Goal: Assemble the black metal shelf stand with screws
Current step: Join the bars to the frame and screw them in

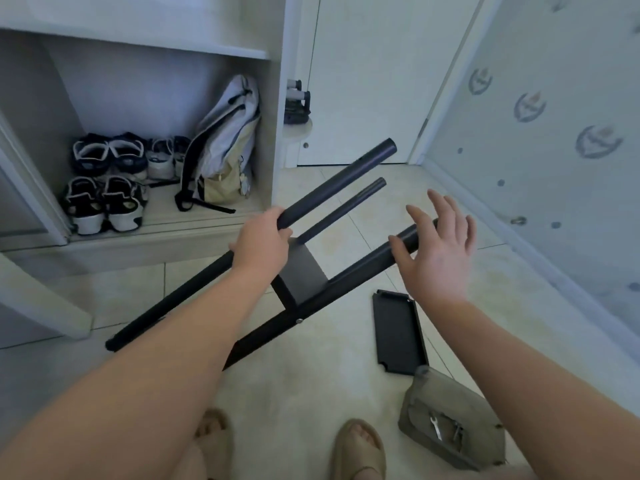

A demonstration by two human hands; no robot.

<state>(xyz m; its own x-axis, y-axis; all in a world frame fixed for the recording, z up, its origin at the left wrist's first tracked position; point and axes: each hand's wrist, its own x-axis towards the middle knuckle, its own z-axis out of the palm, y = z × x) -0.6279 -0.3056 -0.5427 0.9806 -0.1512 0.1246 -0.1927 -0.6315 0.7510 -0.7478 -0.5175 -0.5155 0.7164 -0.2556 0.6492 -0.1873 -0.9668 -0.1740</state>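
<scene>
Half-built black metal shelf stand [301, 271], tilted over the tiled floor [311, 393].
The left hand [259, 247] curls its fingers round 1 outer tube [339, 183]; the right hand [438, 258] is at the opposite tube, fingers spread and straight, gripping nothing. A loose black shelf panel [398, 332] lies beside a beige tool pouch [453, 417].

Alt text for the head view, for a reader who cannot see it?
A person's left hand grips one black tube of a partly built black metal stand, while the right hand spreads open beside another tube. A loose black panel and a tool pouch lie on the tiled floor.
</scene>
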